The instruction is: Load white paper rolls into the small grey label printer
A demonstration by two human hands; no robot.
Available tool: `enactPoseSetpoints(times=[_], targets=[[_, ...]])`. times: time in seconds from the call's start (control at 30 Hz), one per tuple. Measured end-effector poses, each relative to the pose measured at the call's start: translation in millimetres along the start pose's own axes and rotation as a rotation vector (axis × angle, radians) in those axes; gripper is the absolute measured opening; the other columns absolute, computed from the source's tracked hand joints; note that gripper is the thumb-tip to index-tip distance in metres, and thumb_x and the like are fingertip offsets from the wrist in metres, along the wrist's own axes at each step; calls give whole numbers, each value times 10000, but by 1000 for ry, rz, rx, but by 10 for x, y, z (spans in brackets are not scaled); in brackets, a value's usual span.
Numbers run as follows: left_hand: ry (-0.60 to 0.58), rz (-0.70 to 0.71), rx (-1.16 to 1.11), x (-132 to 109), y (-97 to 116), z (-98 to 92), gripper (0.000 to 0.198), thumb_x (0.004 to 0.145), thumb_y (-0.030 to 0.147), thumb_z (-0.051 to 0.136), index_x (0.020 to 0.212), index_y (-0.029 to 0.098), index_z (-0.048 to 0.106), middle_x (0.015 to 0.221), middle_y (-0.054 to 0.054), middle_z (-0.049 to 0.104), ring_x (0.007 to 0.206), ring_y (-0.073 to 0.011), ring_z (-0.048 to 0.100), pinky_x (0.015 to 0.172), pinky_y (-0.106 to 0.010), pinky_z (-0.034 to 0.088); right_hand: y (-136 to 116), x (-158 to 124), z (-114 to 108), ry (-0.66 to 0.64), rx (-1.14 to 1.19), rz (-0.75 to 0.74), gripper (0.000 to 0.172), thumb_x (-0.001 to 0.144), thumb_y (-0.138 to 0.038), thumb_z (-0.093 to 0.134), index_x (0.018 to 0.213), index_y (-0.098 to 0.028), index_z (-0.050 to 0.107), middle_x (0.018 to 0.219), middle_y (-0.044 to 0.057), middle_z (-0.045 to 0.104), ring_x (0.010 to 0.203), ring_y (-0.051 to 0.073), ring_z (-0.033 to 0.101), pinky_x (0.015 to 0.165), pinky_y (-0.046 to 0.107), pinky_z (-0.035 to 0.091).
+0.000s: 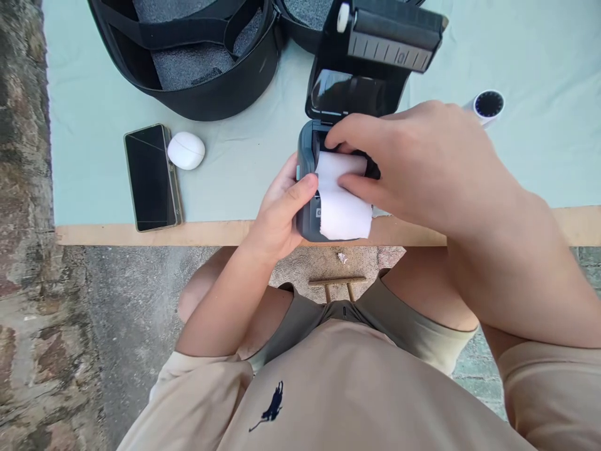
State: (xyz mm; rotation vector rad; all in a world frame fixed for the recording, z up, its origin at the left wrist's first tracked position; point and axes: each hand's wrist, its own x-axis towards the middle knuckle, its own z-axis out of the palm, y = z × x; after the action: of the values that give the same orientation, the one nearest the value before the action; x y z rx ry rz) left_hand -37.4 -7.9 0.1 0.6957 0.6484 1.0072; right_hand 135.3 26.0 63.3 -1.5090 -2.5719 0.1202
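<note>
A small dark portable printer (pixel 306 216) stands at the table's front edge with its lid (pixel 357 88) swung up and back. My left hand (pixel 282 210) grips its left side, thumb on the upper rim. White paper from a paper roll (pixel 342 164) sits in the open compartment, and its loose end hangs over the printer's front. Reaching in from the right, my right hand (pixel 413 160) has its index finger at the back of the roll and its thumb on the paper. Its other fingers are mostly hidden.
To the left lie a phone (pixel 153 178) and a white rounded object (pixel 186 150) touching it. An open black zip case (pixel 220 103) with grey foam and a strap stands at the back. A white cylinder with a dark end (pixel 488 105) lies beyond my right wrist.
</note>
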Motion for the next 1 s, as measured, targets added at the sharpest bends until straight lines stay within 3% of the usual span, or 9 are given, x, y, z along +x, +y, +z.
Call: enactPoseSetpoints(times=[0.13, 0.23, 0.33, 0.4, 0.5, 0.57, 0.67, 0.77, 1.0], targets=[[-7, 32, -15, -3, -10, 1, 250, 909, 386, 570, 1107, 235, 593, 1148, -9, 706, 1268, -255, 602, 939, -338, 585, 18, -86, -134, -3, 361, 36, 351, 690, -199, 690, 1022, -286, 615, 836, -8, 672, 585, 116, 495, 507, 300, 312], [29, 41, -19, 4, -13, -3, 230, 925, 379, 535, 1060, 217, 626, 1091, -8, 722, 1279, -250, 594, 976, -357, 572, 111, -170, -161, 154, 862, 144, 384, 675, -175, 699, 1039, -274, 624, 999, -5, 651, 680, 105, 565, 477, 267, 343], [86, 43, -29, 9, -4, -5, 229, 934, 360, 492, 978, 204, 654, 1018, -8, 729, 1309, -236, 570, 1029, -360, 540, 238, -183, -48, 255, 1352, 314, 268, 698, -333, 671, 949, -248, 628, 799, -14, 572, 560, 84, 476, 415, 253, 308], [115, 55, -36, 10, 4, -3, 244, 932, 350, 470, 946, 200, 661, 994, -10, 728, 1326, -235, 553, 1051, -374, 524, 296, -168, 74, 241, 1479, 410, 341, 646, -489, 720, 859, -251, 602, 685, -27, 506, 503, 85, 431, 367, 241, 260], [136, 66, -44, 10, 12, 4, 292, 940, 351, 428, 905, 189, 669, 981, -21, 726, 1348, -239, 528, 1065, -394, 511, 324, -183, 238, 271, 1468, 456, 420, 596, -537, 797, 786, -250, 556, 624, -43, 511, 457, 83, 447, 340, 228, 239], [141, 72, -56, 12, 14, 8, 322, 950, 341, 391, 889, 193, 671, 990, -21, 727, 1359, -235, 516, 1071, -396, 506, 320, -233, 300, 272, 1377, 396, 349, 675, -493, 773, 789, -246, 553, 621, -40, 542, 475, 102, 509, 388, 252, 350], [125, 82, -81, 15, 15, 14, 348, 960, 331, 362, 880, 197, 674, 991, -22, 733, 1355, -232, 520, 1077, -398, 502, 318, -331, 321, 282, 877, 261, 254, 735, -392, 751, 873, -252, 591, 781, 2, 638, 731, 176, 632, 638, 351, 515], [89, 75, -123, 14, 14, 18, 313, 954, 324, 394, 897, 193, 672, 965, -26, 739, 1331, -238, 543, 1076, -403, 502, 332, -386, 323, 279, 429, 143, 302, 773, -363, 724, 1034, -272, 603, 1011, 31, 679, 936, 220, 644, 792, 404, 528], [162, 58, -104, 0, 22, 24, 296, 946, 345, 418, 895, 189, 664, 1025, -13, 730, 1327, -235, 541, 1088, -387, 489, 317, -362, 365, 82, 340, 280, 533, 754, -320, 729, 1227, -255, 493, 1038, 39, 706, 840, 241, 680, 713, 422, 548]])
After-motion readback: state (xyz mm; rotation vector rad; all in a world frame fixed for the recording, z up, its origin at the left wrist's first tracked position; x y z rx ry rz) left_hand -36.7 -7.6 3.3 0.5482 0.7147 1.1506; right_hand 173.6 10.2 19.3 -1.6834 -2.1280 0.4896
